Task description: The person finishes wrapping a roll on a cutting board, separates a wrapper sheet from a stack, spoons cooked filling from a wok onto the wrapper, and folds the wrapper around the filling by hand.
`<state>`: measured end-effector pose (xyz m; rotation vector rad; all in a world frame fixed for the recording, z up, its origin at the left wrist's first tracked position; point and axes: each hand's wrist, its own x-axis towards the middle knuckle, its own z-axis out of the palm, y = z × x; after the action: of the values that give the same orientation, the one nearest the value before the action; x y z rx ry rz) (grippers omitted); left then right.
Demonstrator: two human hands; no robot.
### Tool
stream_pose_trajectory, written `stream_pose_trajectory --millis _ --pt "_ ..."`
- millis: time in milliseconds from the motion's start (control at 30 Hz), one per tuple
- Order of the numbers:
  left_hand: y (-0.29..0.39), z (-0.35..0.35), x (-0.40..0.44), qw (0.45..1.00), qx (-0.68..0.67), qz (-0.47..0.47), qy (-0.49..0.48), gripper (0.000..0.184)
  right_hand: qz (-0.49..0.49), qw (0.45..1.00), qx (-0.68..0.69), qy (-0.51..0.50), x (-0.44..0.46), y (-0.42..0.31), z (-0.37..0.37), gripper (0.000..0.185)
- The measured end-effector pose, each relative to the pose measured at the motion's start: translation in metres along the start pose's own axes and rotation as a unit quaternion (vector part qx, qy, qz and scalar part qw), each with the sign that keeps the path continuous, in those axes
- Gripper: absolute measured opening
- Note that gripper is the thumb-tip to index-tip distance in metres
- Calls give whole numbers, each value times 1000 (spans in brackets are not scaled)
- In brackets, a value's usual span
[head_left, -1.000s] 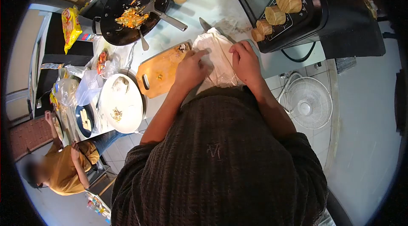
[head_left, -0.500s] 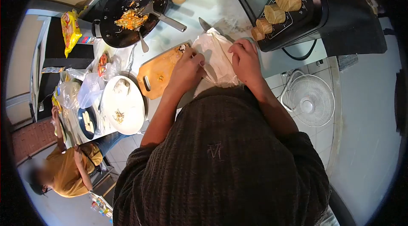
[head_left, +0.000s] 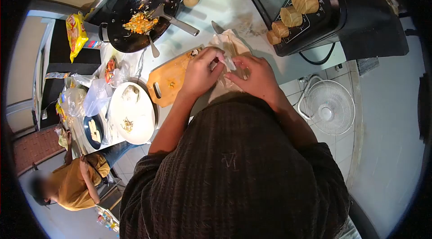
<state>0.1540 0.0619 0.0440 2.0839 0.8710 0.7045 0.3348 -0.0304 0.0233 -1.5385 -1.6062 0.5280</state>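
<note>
My left hand (head_left: 202,71) and my right hand (head_left: 256,77) meet in front of my chest. Between their fingertips is a thin, whitish wrapper sheet (head_left: 230,63), pinched from both sides. Below it, a larger pale, cloth-like wrapper sheet (head_left: 233,42) lies on the counter, partly covered by my hands. Just past its far edge, a knife blade (head_left: 217,27) shows. Beside my left hand lies a wooden cutting board (head_left: 166,84) with a few food scraps on it.
A black wok (head_left: 119,12) holds shredded orange food (head_left: 140,23), a spatula (head_left: 183,26) and a spoon (head_left: 154,49). Left of the board is a white plate (head_left: 143,117). An oven with wooden knobs (head_left: 305,1) stands right. Another person in a yellow shirt (head_left: 74,180) stands lower left.
My hands have come closer together and turned inward, now pinching the thin sheet between them. The larger pale sheet shows less. The other person's arm has shifted slightly.
</note>
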Motion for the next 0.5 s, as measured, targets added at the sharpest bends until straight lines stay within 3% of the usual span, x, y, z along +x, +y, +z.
stream_pose_trajectory --millis 100,200,267,367,500 --pt "-4 3 1 998 40 58 4 18 50 999 7 -8 -4 -4 -2 28" --pt "-2 7 -1 999 11 33 7 28 78 996 -35 11 -9 2 4 25" --pt "1 7 -1 999 7 12 48 39 106 993 37 44 -7 1 4 21" --pt "-15 13 -6 992 93 -46 71 42 149 981 120 39 -9 -2 3 15" --pt "-38 20 -7 984 137 -32 111 40 158 980 110 50 -7 -2 0 17"
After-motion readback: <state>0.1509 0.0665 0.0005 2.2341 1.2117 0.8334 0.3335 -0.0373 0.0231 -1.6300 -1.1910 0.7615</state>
